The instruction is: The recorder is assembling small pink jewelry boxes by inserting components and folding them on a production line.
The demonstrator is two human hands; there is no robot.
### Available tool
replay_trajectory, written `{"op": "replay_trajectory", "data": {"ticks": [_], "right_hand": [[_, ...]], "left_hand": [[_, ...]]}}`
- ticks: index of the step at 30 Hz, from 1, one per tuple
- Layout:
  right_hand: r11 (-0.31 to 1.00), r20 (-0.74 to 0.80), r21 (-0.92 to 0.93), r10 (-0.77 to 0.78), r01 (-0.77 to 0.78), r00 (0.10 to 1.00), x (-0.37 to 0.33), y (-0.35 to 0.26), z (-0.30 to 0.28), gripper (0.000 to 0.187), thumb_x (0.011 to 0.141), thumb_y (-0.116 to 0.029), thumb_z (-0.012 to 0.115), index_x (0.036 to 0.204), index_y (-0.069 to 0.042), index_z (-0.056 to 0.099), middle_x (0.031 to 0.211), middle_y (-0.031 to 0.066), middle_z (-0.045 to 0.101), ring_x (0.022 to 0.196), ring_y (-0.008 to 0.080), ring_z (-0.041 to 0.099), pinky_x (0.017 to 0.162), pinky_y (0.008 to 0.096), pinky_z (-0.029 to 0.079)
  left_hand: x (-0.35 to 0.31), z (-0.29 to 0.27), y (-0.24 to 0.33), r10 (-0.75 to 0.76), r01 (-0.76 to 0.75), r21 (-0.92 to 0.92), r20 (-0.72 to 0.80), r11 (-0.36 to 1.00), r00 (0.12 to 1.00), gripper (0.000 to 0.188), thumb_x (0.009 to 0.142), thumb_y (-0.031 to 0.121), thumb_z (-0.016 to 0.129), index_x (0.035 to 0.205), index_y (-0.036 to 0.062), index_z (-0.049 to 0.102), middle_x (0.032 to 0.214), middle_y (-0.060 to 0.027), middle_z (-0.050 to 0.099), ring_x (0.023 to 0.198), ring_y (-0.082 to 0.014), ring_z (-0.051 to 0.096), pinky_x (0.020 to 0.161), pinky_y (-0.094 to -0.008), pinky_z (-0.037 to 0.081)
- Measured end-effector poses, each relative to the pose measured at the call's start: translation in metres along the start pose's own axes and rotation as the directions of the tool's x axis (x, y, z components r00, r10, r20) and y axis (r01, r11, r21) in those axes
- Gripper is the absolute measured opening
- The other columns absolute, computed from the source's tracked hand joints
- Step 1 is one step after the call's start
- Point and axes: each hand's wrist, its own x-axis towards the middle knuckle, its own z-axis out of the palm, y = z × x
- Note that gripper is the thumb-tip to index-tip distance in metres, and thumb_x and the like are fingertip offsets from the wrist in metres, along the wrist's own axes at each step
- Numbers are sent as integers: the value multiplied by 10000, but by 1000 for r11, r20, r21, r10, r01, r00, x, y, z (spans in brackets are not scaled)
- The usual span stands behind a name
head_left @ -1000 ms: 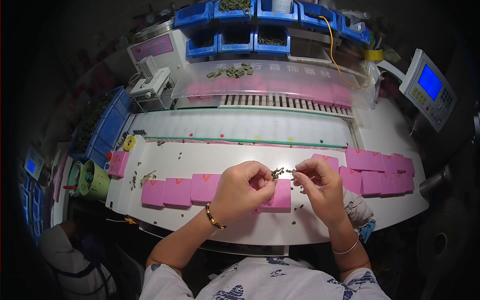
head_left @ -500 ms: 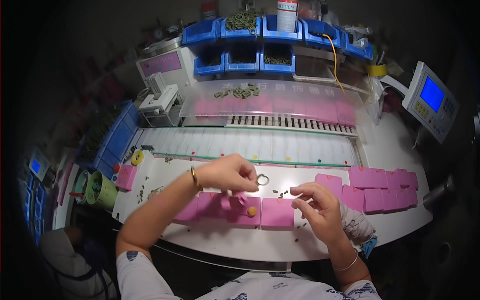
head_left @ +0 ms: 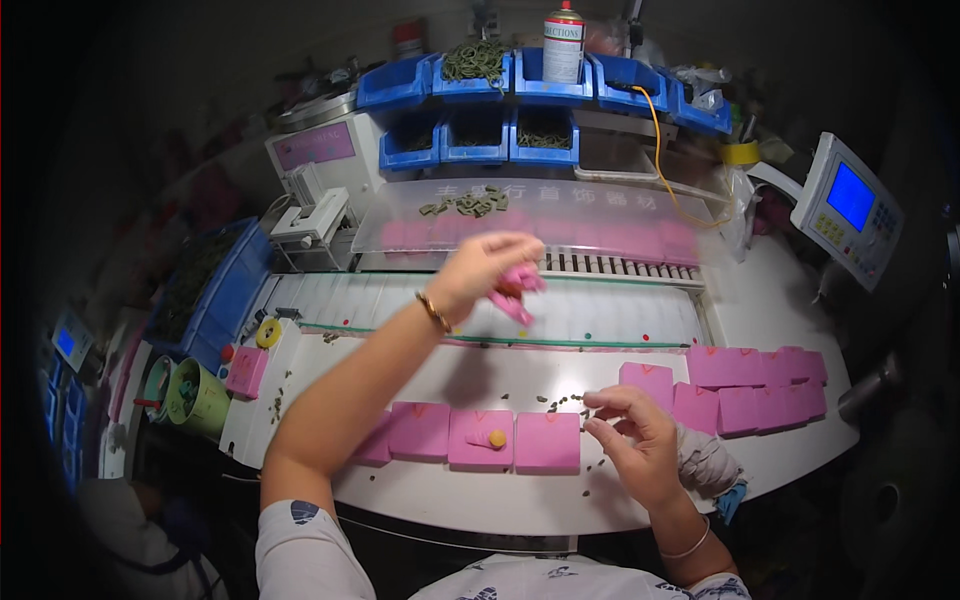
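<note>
My left hand [head_left: 492, 272] is raised over the white-panelled tray, its fingers drawn together and blurred. Pink coverings [head_left: 518, 290] wrap some of its fingers; whatever the fingertips hold cannot be made out. Nearby beyond it, a pile of olive-green pieces [head_left: 470, 203] lies on the clear cover. Low over the table, my right hand [head_left: 635, 440] has its fingers curled and thumb apart from the forefinger. Small dark-green bits [head_left: 565, 400] lie beside its fingertips. To its left is a pink block [head_left: 547, 442]; the neighbouring block [head_left: 470, 455] carries a small yellow-ended pink piece [head_left: 490, 438].
More pink blocks [head_left: 765, 405] stand grouped at right, near a bundled grey cloth [head_left: 705, 460]. Blue bins [head_left: 545, 140] and a spray can [head_left: 563, 50] line the back. A control screen [head_left: 850, 195] stands far right; a green bucket [head_left: 200, 395] is at left.
My left hand has risen and moved away from the pink blocks toward the clear cover. The dark ring seen at its fingertips no longer shows. My right hand has stayed nearly in place.
</note>
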Motion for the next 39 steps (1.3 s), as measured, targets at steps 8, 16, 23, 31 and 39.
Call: {"op": "replay_trajectory", "data": {"ticks": [8,16,23,31,39], "right_hand": [[639,161,-567,-532,519,831,4,-3,23,382,701,18,688,1075,-32,636,1019,137,609,929,333,562,783,412,480],[627,135,-547,-587,554,798,4,-13,11,344,697,44,640,1036,-13,651,941,119,648,854,305,599,732,394,498],[414,328,-623,-633,664,702,-27,-9,22,441,696,-41,662,1136,-47,684,1136,108,658,932,201,635,780,282,557],[431,263,-833,-240,345,934,-38,-16,-60,572,734,-54,692,1293,-126,590,1288,157,551,1162,316,536,993,407,422],[414,382,-840,-8,350,924,-39,-22,-84,715,668,32,674,1350,-138,542,1303,193,531,1071,360,556,922,440,445]], "left_hand": [[-85,81,-58,-102,116,-273,63,955,993,356,982,280,565,1187,-10,596,970,-43,628,905,-110,627,801,-232,515],[-117,98,-58,-127,171,-453,126,875,984,551,968,431,548,1261,-34,520,1008,-58,611,958,-105,596,795,-235,510],[-105,99,-64,-206,202,-756,91,623,974,723,975,592,392,1188,-88,513,744,-44,542,630,-134,540,593,-272,502],[-108,88,-66,-209,177,-420,-32,890,977,633,1007,463,313,1104,-107,572,734,-115,633,519,-134,522,478,-298,507],[-112,107,-74,-224,216,-468,39,857,974,588,1014,396,293,1169,-109,550,877,-188,673,608,-149,559,496,-295,531]]}}
